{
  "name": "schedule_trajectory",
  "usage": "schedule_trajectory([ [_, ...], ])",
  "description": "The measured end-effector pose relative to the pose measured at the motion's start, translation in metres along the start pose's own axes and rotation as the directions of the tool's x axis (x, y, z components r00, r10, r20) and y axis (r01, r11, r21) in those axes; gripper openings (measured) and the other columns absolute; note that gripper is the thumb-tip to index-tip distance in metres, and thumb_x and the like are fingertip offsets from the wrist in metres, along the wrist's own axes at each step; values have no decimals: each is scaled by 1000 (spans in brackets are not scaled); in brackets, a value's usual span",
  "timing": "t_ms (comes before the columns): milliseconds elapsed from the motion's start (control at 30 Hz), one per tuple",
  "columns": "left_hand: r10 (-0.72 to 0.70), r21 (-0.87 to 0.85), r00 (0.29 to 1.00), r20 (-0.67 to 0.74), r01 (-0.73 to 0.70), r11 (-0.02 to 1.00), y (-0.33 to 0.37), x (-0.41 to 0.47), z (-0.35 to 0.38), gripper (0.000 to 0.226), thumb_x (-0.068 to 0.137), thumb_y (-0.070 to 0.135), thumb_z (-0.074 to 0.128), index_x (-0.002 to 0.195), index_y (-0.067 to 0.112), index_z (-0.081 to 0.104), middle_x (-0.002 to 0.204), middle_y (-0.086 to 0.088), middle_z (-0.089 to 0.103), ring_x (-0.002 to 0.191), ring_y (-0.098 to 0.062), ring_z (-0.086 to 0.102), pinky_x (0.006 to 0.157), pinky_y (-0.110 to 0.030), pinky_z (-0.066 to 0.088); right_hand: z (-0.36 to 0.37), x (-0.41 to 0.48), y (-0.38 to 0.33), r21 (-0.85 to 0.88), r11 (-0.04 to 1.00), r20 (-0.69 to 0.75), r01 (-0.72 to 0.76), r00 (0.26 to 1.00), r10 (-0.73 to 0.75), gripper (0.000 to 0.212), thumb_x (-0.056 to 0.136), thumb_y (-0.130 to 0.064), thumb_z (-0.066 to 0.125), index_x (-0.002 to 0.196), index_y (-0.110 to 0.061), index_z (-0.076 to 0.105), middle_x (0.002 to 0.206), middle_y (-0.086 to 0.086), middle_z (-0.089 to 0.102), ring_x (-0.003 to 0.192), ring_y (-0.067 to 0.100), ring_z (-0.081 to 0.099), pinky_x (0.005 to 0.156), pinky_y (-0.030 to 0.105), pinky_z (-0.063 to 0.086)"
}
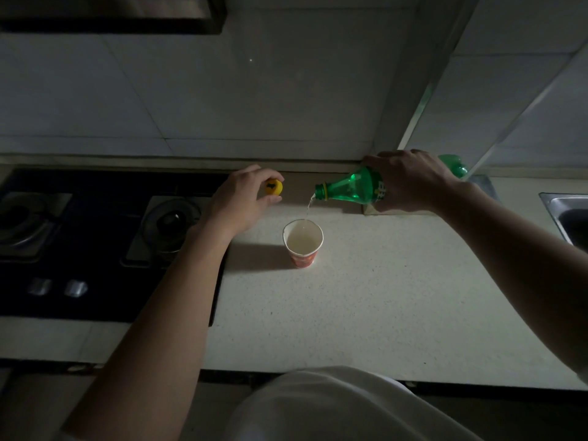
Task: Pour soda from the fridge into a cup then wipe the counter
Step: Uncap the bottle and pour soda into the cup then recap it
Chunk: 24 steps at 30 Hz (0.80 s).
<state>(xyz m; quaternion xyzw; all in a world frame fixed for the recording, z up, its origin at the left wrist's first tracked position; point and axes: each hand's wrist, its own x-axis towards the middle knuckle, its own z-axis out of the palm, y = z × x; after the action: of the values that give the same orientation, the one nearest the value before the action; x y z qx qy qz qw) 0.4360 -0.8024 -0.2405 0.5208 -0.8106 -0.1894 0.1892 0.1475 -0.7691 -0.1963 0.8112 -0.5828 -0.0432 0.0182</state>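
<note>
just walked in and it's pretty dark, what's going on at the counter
A person is pouring soda. The right hand holds a green bottle tipped over, and a thin stream falls into a paper cup standing on the counter. The left hand pinches the yellow cap off to the side, by the stove. The cup is partly full; no wiping yet.
</note>
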Motion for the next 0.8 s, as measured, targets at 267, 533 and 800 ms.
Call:
schedule_trajectory([
  [267,11,6,1000,4,-11,1000,0,1,1,34,86,27,72,119,24,63,115,3,58,101,-15,54,79,-30,43,-2,-1,0,16,1000,8,-2,1000,1,77,73,-45,81,138,-20,46,114,5,67,96,26,67,82,43,56],
  [533,11,2,1000,5,-11,1000,1,2,1,34,86,26,72,119,25,63,115,3,58,101,-15,54,81,-30,44,-2,1,0,16,1000,9,3,1000,-3,74,73,-43,82,135,-21,48,112,4,67,94,25,67,80,43,57],
  [800,12,-5,1000,8,-12,1000,0,4,2,34,84,27,73,117,25,65,114,3,59,103,-18,56,85,-37,49,-2,2,3,15,1000,0,6,1000,-6,73,73,-42,82,135,-21,48,111,4,67,93,25,67,78,42,57],
])
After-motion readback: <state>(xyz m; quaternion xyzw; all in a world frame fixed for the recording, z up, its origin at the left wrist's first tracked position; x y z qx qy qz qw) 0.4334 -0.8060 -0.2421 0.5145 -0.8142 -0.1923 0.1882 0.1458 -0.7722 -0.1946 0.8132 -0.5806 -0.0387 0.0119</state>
